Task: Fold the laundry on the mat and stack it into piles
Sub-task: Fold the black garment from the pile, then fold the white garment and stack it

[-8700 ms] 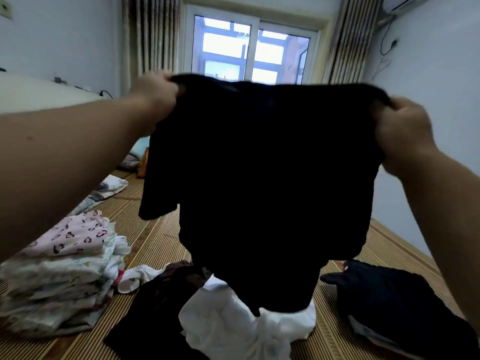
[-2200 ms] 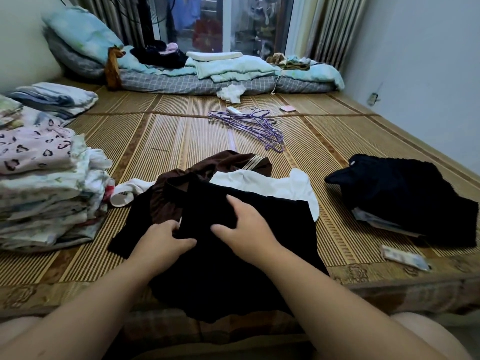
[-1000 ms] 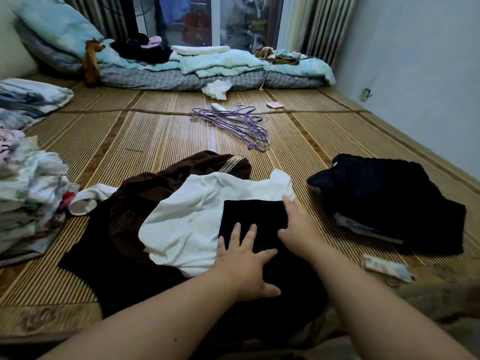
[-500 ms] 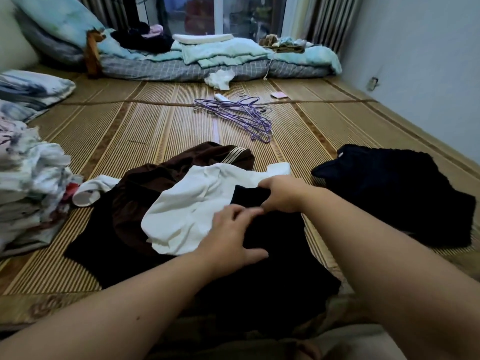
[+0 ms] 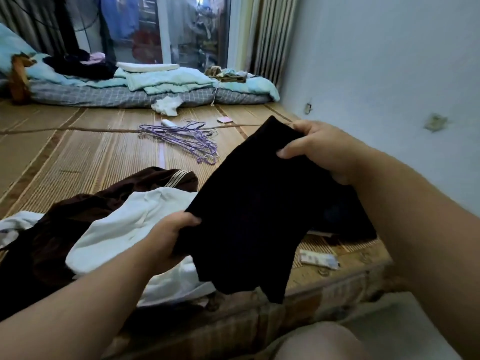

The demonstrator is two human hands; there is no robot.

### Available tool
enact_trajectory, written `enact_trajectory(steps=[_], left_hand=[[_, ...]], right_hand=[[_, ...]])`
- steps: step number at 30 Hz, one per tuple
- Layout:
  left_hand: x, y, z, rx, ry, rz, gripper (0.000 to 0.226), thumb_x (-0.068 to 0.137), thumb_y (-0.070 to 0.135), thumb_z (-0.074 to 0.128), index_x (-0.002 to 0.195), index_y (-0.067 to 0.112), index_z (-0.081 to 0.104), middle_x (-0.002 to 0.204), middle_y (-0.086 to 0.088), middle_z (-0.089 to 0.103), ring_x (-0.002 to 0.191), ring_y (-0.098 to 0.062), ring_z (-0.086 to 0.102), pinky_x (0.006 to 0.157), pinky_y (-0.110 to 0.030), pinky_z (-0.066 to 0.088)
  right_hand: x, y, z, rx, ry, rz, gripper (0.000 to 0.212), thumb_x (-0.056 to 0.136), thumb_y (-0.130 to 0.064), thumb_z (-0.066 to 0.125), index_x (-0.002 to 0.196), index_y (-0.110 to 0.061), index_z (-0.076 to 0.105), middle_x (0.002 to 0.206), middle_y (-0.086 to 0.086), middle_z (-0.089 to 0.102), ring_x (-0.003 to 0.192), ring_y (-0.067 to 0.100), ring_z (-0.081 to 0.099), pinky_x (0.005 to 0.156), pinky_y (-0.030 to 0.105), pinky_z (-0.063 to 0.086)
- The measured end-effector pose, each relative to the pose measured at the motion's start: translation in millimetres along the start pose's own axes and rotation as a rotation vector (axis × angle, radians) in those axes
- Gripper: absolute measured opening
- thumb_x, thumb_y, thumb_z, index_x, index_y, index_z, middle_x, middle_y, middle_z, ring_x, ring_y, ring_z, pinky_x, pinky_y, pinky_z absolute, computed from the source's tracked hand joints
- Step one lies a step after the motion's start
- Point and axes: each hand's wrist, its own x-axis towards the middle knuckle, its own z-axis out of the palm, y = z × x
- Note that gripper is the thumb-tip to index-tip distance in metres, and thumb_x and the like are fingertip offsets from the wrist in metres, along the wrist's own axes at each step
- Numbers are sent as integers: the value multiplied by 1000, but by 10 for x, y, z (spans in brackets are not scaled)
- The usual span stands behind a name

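Observation:
A folded black garment (image 5: pixel 254 209) hangs in the air above the woven mat (image 5: pixel 85 157), tilted from lower left to upper right. My left hand (image 5: pixel 171 237) grips its near left edge. My right hand (image 5: pixel 322 149) grips its far top corner. Under it lie a white garment (image 5: pixel 124 227) and a dark brown garment (image 5: pixel 78 216) with a striped band, both unfolded. A pile of dark clothes (image 5: pixel 345 216) shows on the right, mostly hidden behind the black garment and my right arm.
Purple hangers (image 5: pixel 187 139) lie mid-mat, with a white cloth (image 5: pixel 167 105) beyond them. Bedding and a grey checked mattress (image 5: pixel 117 96) line the far edge by the window. A small packet (image 5: pixel 318 258) lies near the mat's front edge. A wall stands at the right.
Both hands have lifted the folded black garment off the heap and swung it up and to the right. The view turned right, so the left stack has left the frame.

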Motion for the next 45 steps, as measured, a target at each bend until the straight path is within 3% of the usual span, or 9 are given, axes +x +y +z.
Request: enact_trajectory(steps=[3, 7, 9, 16, 20, 25, 28, 34, 45], left_hand=[[197, 17, 280, -462, -66, 3, 37, 64, 43, 64, 72, 8, 75, 60, -7, 67, 51, -21, 67, 46, -29, 54], [472, -107, 619, -531, -210, -34, 53, 42, 46, 94, 80, 12, 78, 79, -12, 73, 69, -31, 71, 58, -41, 57], [698, -118, 741, -437, -225, -75, 67, 36, 32, 96, 94, 9, 74, 84, -14, 71, 71, -31, 69, 61, -41, 54], [1791, 434, 1241, -136, -108, 33, 40, 88, 6, 50, 126, 18, 56, 113, -13, 67, 85, -27, 69, 62, -36, 57], [2499, 550, 1430, 114, 23, -55, 65, 90, 8, 62, 146, 26, 36, 129, -13, 59, 87, -25, 70, 59, -33, 57], [2818, 375, 1611, 568, -21, -267, 92, 60, 32, 91, 135, 18, 41, 123, -9, 58, 107, -30, 64, 92, -45, 53], [2878, 210, 1651, 854, 106, -169, 89, 77, 21, 80, 148, 18, 27, 138, -9, 48, 127, -29, 49, 106, -40, 42], [2416, 517, 1593, 868, 125, -23, 91, 84, 22, 72, 155, 19, 14, 153, -13, 33, 132, -29, 43, 103, -31, 40], [468, 1112, 326, 1027, 57, 93, 48, 84, 22, 73, 130, 22, 58, 130, 0, 60, 113, -15, 59, 102, -34, 46]], right_hand=[[54, 72, -262, 177, 124, 98, 43, 72, -12, 71, 114, -15, 65, 96, 14, 72, 78, 29, 73, 72, 43, 59], [75, 313, -601, 309, 272, 220, 22, 90, -12, 59, 110, -4, 63, 84, 12, 72, 66, 23, 70, 61, 32, 58], [83, 506, -829, 397, 343, 288, 19, 93, -15, 57, 104, -2, 64, 74, 10, 72, 58, 21, 69, 54, 28, 57], [257, 1325, -1500, 596, 561, 393, 13, 95, -16, 56, 102, -5, 60, 62, 9, 70, 49, 22, 68, 44, 29, 54], [472, 1830, -1697, 443, 596, 492, 31, 94, -19, 61, 122, -6, 56, 99, 18, 71, 80, 31, 71, 69, 40, 57], [549, 2249, -1642, 106, 361, 618, 43, 88, -15, 69, 126, -6, 50, 103, 14, 63, 88, 30, 64, 64, 40, 53], [580, 2324, -1576, 19, 356, 576, 50, 83, -11, 73, 125, -12, 47, 102, 8, 61, 93, 27, 63, 83, 45, 54], [548, 1900, -1339, -325, 480, 403, 81, 81, -34, 75, 149, -23, 32, 151, 13, 36, 133, 33, 41, 105, 48, 41], [403, 598, 873, -107, 13, -145, 31, 83, -19, 74, 112, -24, 64, 111, -4, 66, 89, 7, 64, 84, 28, 54]])
